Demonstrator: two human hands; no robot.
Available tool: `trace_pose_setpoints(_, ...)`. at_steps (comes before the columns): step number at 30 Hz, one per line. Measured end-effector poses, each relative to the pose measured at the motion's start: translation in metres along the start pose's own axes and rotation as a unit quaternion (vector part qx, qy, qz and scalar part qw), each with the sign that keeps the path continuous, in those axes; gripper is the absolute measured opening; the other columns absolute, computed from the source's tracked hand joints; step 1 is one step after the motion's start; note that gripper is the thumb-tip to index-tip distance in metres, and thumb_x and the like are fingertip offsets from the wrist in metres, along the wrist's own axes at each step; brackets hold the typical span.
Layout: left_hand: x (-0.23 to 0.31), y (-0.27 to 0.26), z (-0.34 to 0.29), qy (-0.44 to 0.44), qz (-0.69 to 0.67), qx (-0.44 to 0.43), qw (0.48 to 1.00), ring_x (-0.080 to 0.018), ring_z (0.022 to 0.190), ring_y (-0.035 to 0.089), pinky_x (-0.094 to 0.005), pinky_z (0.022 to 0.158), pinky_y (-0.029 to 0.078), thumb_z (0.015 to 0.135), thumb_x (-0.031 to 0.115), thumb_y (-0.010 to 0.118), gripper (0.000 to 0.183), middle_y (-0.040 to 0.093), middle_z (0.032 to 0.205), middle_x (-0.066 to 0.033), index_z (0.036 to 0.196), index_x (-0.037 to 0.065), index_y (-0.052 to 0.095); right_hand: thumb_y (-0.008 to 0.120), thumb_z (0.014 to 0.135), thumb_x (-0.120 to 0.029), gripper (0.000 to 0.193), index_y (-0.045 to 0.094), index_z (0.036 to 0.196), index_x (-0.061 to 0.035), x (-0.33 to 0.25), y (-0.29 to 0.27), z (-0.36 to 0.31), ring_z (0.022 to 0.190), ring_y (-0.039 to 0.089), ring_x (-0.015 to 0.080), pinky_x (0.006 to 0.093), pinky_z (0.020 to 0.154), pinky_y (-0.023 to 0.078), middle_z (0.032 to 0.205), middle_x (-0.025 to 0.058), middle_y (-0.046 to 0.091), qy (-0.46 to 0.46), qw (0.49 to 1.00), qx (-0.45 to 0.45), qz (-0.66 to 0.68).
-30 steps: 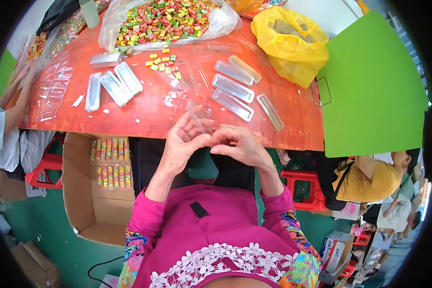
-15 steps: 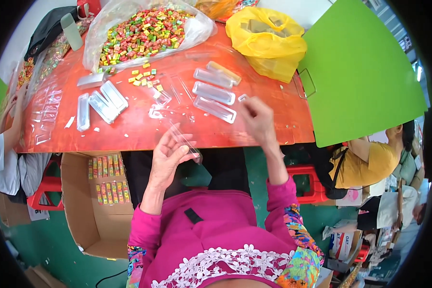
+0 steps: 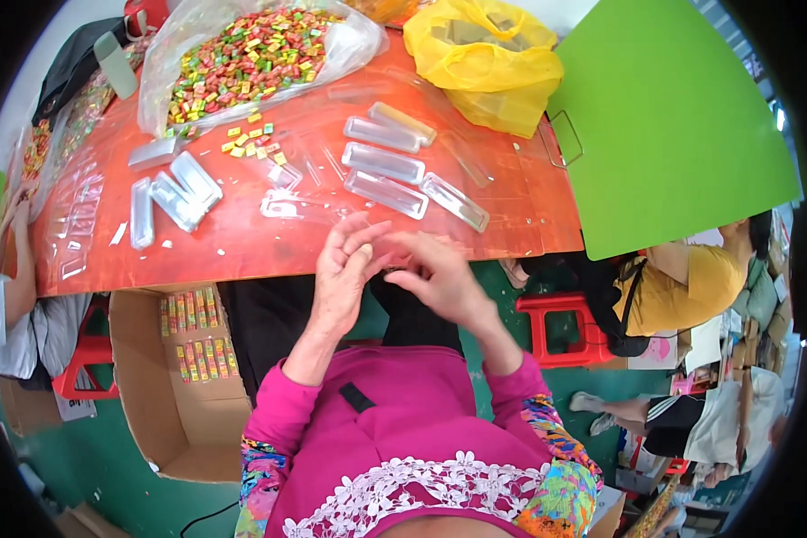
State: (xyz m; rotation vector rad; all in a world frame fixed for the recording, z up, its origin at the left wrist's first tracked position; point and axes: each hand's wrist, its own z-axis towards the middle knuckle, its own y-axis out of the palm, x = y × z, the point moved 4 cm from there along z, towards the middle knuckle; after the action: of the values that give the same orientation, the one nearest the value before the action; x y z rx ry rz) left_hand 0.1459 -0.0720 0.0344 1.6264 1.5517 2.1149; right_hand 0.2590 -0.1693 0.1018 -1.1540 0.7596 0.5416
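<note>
My left hand (image 3: 339, 273) is raised just off the table's front edge, its thumb pressed against curled fingers. What it holds is too transparent or hidden to make out. My right hand (image 3: 441, 280) meets it from the right, fingers bent toward the left fingertips and somewhat blurred. Ahead of them lies a clear plastic case (image 3: 455, 202), slanted beside several more clear long cases (image 3: 386, 192). Small wrapped candies (image 3: 251, 143) in yellow, green and red lie loose farther up, next to thin clear plastic pieces (image 3: 282, 204).
On the red table (image 3: 242, 260), a clear bag of candies (image 3: 251, 67) and a yellow bag (image 3: 484, 67) stand at the back. Silvery cases (image 3: 177, 201) lie left. A green board (image 3: 672, 134) rises at right. An open carton (image 3: 179, 421) holds rows of packed candies; people sit both sides.
My right hand has come back toward my left hand, leaving a clear case lying on the table. My left hand has moved slightly right; the clear plastic strip it held no longer shows plainly.
</note>
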Motion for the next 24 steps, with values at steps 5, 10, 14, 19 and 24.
trace_pose_setpoints(5, -0.005, 0.026, -0.005, 0.011, 0.076, -0.030, 0.997, -0.0240, 0.125, 0.053, -0.0374, 0.102, 0.048, 0.099, 0.008, 0.053, 0.054, 0.052, 0.137, -0.0179, 0.148, 0.007, 0.030, 0.065, 0.089, -0.001, 0.020, 0.065, 0.109, 0.0001, 0.039, -0.025, -0.004, 0.078, 0.060, 0.0094, 0.0251, 0.067, 0.049, 0.086, 0.0033, 0.062, 0.038, 0.982, 0.184, 0.013)
trace_pose_setpoints(10, -0.004, 0.012, -0.021, -0.019, 0.138, -0.088, 0.986, -0.0237, 0.120, 0.057, -0.0364, 0.099, 0.048, 0.099, 0.017, 0.058, 0.058, 0.056, 0.132, -0.0187, 0.149, 0.005, 0.032, 0.066, 0.089, -0.011, 0.020, 0.068, 0.106, -0.0002, 0.143, -0.128, 0.020, 0.080, 0.063, 0.0158, 0.0293, 0.071, 0.050, 0.089, 0.0098, 0.068, 0.096, 0.947, 0.290, -0.104)
trace_pose_setpoints(14, -0.018, 0.004, -0.035, -0.068, 0.151, -0.117, 0.979, -0.0225, 0.111, 0.063, -0.0346, 0.095, 0.050, 0.098, 0.018, 0.060, 0.053, 0.060, 0.126, -0.0177, 0.145, 0.004, 0.039, 0.069, 0.087, -0.019, 0.026, 0.069, 0.106, -0.0015, 0.201, -0.167, 0.009, 0.083, 0.063, 0.0302, 0.0406, 0.077, 0.049, 0.092, 0.0162, 0.068, 0.134, 0.888, 0.243, -0.367)
trace_pose_setpoints(19, -0.021, -0.007, -0.048, -0.084, 0.168, -0.095, 0.978, -0.0183, 0.103, 0.065, -0.0312, 0.091, 0.051, 0.098, 0.014, 0.059, 0.046, 0.065, 0.118, -0.0126, 0.140, 0.002, 0.044, 0.073, 0.083, -0.021, 0.027, 0.068, 0.103, -0.0048, 0.121, -0.103, 0.007, 0.095, 0.059, 0.0328, 0.0422, 0.082, 0.046, 0.098, 0.0121, 0.066, -0.010, 0.926, 0.228, -0.302)
trace_pose_setpoints(24, -0.026, -0.002, -0.047, -0.093, 0.153, -0.099, 0.979, -0.0184, 0.101, 0.065, -0.0309, 0.091, 0.051, 0.098, 0.014, 0.059, 0.045, 0.065, 0.116, -0.0126, 0.139, 0.002, 0.045, 0.072, 0.083, -0.015, 0.023, 0.065, 0.102, -0.0020, 0.118, -0.061, -0.012, 0.090, 0.059, 0.0287, 0.0398, 0.079, 0.046, 0.090, 0.0125, 0.063, -0.018, 0.933, 0.173, -0.316)
